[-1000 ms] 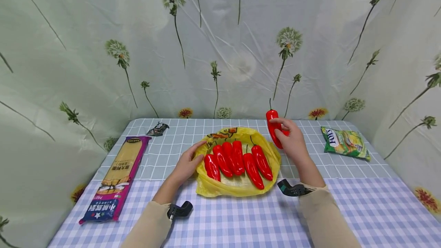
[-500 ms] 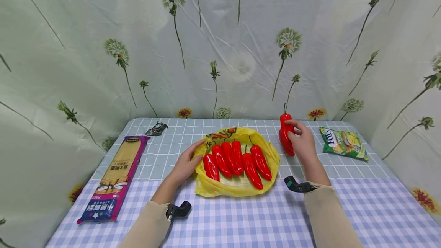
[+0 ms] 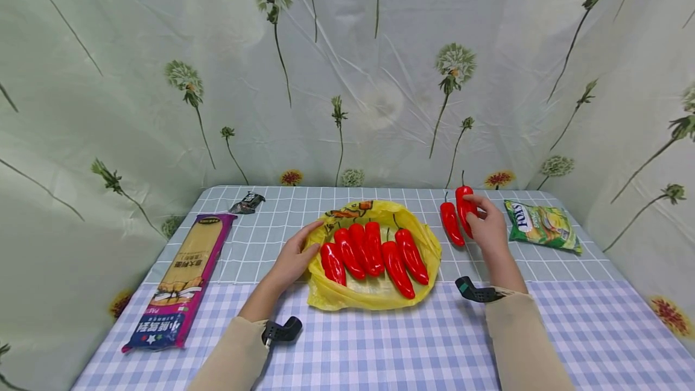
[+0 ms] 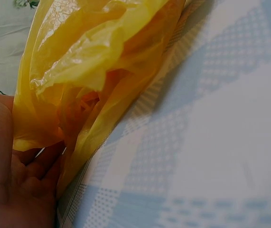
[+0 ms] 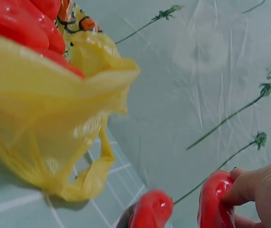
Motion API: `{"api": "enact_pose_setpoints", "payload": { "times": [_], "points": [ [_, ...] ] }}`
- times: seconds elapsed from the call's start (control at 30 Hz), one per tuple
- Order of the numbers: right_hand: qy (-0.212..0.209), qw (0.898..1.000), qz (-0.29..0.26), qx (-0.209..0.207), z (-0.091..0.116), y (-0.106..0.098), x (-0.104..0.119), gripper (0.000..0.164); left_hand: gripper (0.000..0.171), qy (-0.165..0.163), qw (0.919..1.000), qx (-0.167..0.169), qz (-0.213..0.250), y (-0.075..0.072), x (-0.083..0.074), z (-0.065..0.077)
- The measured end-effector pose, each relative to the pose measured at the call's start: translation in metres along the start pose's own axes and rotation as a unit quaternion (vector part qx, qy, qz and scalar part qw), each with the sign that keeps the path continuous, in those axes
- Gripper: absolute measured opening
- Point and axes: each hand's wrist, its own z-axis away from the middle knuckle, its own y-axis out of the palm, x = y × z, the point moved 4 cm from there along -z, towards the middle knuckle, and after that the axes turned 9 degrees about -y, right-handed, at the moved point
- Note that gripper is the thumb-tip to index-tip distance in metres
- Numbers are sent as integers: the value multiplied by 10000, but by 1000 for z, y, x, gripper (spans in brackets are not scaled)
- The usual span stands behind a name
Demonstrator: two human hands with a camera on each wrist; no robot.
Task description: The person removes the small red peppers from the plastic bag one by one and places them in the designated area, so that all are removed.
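My right hand pinches a red chili pepper between thumb and fingers at the back right. Just left of it, a second red chili pepper lies on the cloth. In the right wrist view the held pepper is beside the thumb, and the other pepper shows at the bottom edge. My left hand holds the left side of an opened yellow plastic bag. Several red chili peppers lie inside the bag. Folds of the bag hide the left fingertips in the left wrist view.
A long pasta packet lies at the left, with a small black packet behind it. To the right of my right hand lies a green FOX'S packet. A floral curtain rises behind the table.
My right hand has moved right and slightly down with its pepper. The pepper beside it, partly hidden half a second ago, now shows fully. My left hand and the bag have hardly moved.
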Motion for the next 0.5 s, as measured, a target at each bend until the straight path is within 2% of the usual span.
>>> {"api": "enact_pose_setpoints", "payload": {
  "times": [0.23,0.5],
  "points": [
    [211,9998,12,39,-4,-1,-14,51,53,-47,10000,18,-27,0,0,0],
    [245,9995,188,25,-8,-1,-30,51,53,44,10000,-2,-74,-1,-1,0]
  ]
}}
